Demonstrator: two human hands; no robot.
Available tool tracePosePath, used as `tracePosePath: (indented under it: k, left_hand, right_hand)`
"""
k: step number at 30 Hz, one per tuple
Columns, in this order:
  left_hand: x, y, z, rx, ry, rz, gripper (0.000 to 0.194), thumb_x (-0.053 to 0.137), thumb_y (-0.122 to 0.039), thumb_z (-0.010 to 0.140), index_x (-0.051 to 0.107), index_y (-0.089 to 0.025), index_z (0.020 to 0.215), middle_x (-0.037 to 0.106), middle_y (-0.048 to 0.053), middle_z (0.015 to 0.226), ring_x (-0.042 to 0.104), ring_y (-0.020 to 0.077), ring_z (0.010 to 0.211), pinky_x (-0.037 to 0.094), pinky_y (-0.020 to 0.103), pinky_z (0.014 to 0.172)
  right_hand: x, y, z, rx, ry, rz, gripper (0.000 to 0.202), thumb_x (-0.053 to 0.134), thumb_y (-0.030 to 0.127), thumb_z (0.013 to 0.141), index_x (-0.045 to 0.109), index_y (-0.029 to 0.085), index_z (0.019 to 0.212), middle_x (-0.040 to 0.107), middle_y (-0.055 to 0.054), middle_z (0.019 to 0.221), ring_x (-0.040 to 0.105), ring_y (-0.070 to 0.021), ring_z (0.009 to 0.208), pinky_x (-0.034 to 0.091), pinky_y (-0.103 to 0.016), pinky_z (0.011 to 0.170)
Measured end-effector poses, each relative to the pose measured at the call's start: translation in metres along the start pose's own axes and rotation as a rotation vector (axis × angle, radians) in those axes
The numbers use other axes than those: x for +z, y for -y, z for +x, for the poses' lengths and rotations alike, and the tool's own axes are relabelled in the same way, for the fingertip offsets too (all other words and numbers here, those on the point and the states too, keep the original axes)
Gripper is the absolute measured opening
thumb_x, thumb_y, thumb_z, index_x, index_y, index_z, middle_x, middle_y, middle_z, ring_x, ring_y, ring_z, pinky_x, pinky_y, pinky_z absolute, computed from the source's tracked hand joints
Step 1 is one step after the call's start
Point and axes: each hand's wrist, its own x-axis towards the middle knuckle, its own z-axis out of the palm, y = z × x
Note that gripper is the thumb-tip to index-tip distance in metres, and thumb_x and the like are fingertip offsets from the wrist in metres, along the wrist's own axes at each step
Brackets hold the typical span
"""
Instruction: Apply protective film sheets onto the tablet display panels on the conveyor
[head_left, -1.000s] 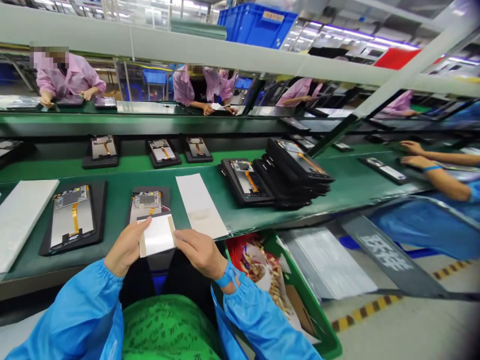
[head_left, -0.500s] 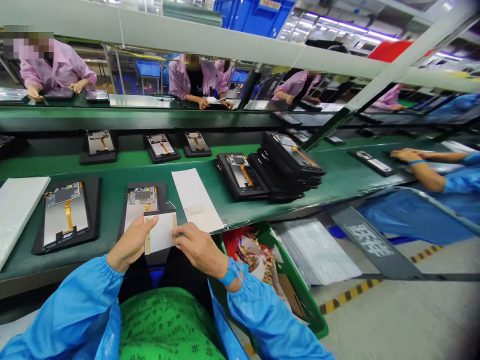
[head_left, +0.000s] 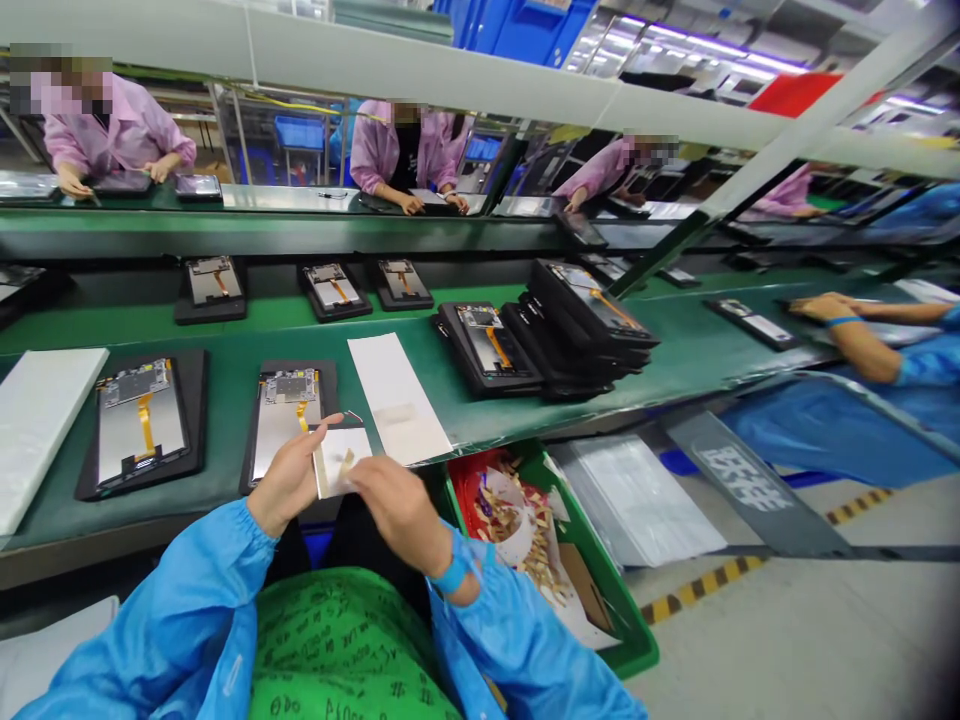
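One tan strip (head_left: 346, 461) lifted, right hand (head_left: 405, 512) pinching it, left hand (head_left: 291, 478) gripping one white pad (head_left: 339, 443)

A bright blue jacket (head_left: 161, 610) hangs open at the front, its sleeves (head_left: 525, 640) gathered at the cuffs. A blue band (head_left: 453, 570) circles the right wrist. The green shirt (head_left: 337, 640) bears dark lettering; the trousers (head_left: 360, 535) are black.

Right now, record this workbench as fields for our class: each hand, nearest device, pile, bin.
Left hand: holds a white piece by its left side
Right hand: pinches a small tan strip
Nearest device: opened, on a black pad
Pile: black, right of the white card
Bin: green, below worktop level, holding scraps
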Motion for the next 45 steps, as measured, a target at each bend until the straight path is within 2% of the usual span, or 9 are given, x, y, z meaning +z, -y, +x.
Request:
tracePosePath:
  k: [14, 18, 23, 27, 30, 33, 36, 41, 45]
  left_hand:
    - [0.018, 0.015, -0.007, 0.077, -0.025, 0.036, 0.063, 0.077, -0.035, 0.080, 0.057, -0.014, 0.135, 0.075, 0.008, 0.089, 0.071, 0.0224, 0.082, 0.053, 0.030, 0.075]
    - [0.022, 0.021, -0.014, -0.066, 0.159, 0.021, 0.052, 0.072, -0.033, 0.085, 0.060, -0.016, 0.133, 0.074, 0.012, 0.109, 0.072, 0.0260, 0.097, 0.054, 0.036, 0.088]
    - [0.023, 0.027, -0.021, -0.234, 0.278, -0.052, 0.046, 0.060, -0.043, 0.094, 0.062, -0.013, 0.128, 0.072, 0.016, 0.117, 0.070, 0.0285, 0.105, 0.052, 0.041, 0.095]
    - [0.024, 0.031, -0.018, -0.236, 0.202, -0.096, 0.049, 0.056, -0.048, 0.095, 0.060, -0.014, 0.130, 0.071, 0.016, 0.121, 0.068, 0.0281, 0.111, 0.050, 0.041, 0.100]
    - [0.032, 0.043, -0.014, -0.198, 0.136, -0.105, 0.049, 0.057, -0.049, 0.094, 0.060, -0.014, 0.129, 0.071, 0.016, 0.121, 0.068, 0.0290, 0.112, 0.049, 0.043, 0.101]
    - [0.040, 0.055, -0.015, -0.113, 0.124, -0.111, 0.050, 0.062, -0.051, 0.091, 0.062, -0.016, 0.128, 0.069, 0.016, 0.126, 0.065, 0.0296, 0.118, 0.048, 0.043, 0.104]
    - [0.036, 0.050, -0.026, 0.028, 0.138, -0.038, 0.049, 0.065, -0.051, 0.089, 0.065, -0.019, 0.127, 0.062, 0.013, 0.138, 0.053, 0.0276, 0.133, 0.041, 0.038, 0.112]
    - [-0.009, 0.015, -0.050, 0.297, -0.086, 0.308, 0.065, 0.085, -0.028, 0.073, 0.061, -0.025, 0.134, 0.061, 0.009, 0.140, 0.049, 0.0264, 0.137, 0.040, 0.033, 0.112]
    - [-0.058, -0.006, -0.062, 0.280, -0.177, 0.189, 0.074, 0.088, -0.032, 0.068, 0.058, -0.019, 0.134, 0.072, 0.013, 0.121, 0.067, 0.0287, 0.114, 0.054, 0.034, 0.092]
  right_hand:
    - [0.013, 0.022, -0.001, -0.267, 0.254, -0.402, 0.019, 0.047, 0.007, 0.095, 0.064, 0.014, 0.089, 0.063, -0.008, 0.078, 0.059, -0.0202, 0.073, 0.050, -0.030, 0.063]
    - [0.003, -0.002, -0.006, 0.122, 0.017, -0.176, 0.015, 0.051, 0.016, 0.095, 0.061, 0.019, 0.084, 0.064, -0.003, 0.074, 0.061, -0.0157, 0.067, 0.050, -0.026, 0.064]
    - [-0.085, -0.079, -0.083, 0.856, -0.473, -0.434, 0.018, 0.058, 0.033, 0.092, 0.065, 0.017, 0.089, 0.070, -0.007, 0.078, 0.067, -0.0212, 0.071, 0.052, -0.032, 0.069]
    - [-0.131, -0.105, -0.172, 1.257, -0.007, -0.840, 0.014, 0.062, 0.023, 0.088, 0.072, 0.014, 0.082, 0.070, -0.019, 0.080, 0.070, -0.0347, 0.080, 0.052, -0.046, 0.069]
    - [-0.107, -0.079, -0.172, 0.902, 0.058, -0.762, 0.029, 0.060, 0.016, 0.087, 0.070, 0.014, 0.114, 0.066, -0.025, 0.121, 0.065, -0.0388, 0.112, 0.054, -0.056, 0.088]
    - [-0.054, -0.029, -0.119, 0.436, 0.131, -0.351, 0.071, 0.067, 0.023, 0.087, 0.040, 0.017, 0.151, 0.045, -0.021, 0.152, 0.046, -0.0362, 0.139, 0.049, -0.056, 0.108]
    - [-0.007, 0.012, -0.064, 0.152, 0.104, -0.204, 0.073, 0.058, 0.013, 0.090, 0.028, 0.019, 0.157, 0.044, -0.018, 0.154, 0.044, -0.0341, 0.141, 0.049, -0.055, 0.110]
    - [0.031, 0.037, -0.021, 0.292, -0.069, 0.169, 0.058, 0.040, 0.015, 0.100, 0.027, 0.018, 0.156, 0.059, -0.015, 0.140, 0.063, -0.0248, 0.123, 0.059, -0.036, 0.099]
    - [0.037, 0.027, 0.014, 0.238, 0.240, 0.423, 0.053, 0.051, 0.035, 0.102, 0.037, 0.019, 0.151, 0.062, -0.013, 0.136, 0.064, -0.0240, 0.120, 0.057, -0.035, 0.099]
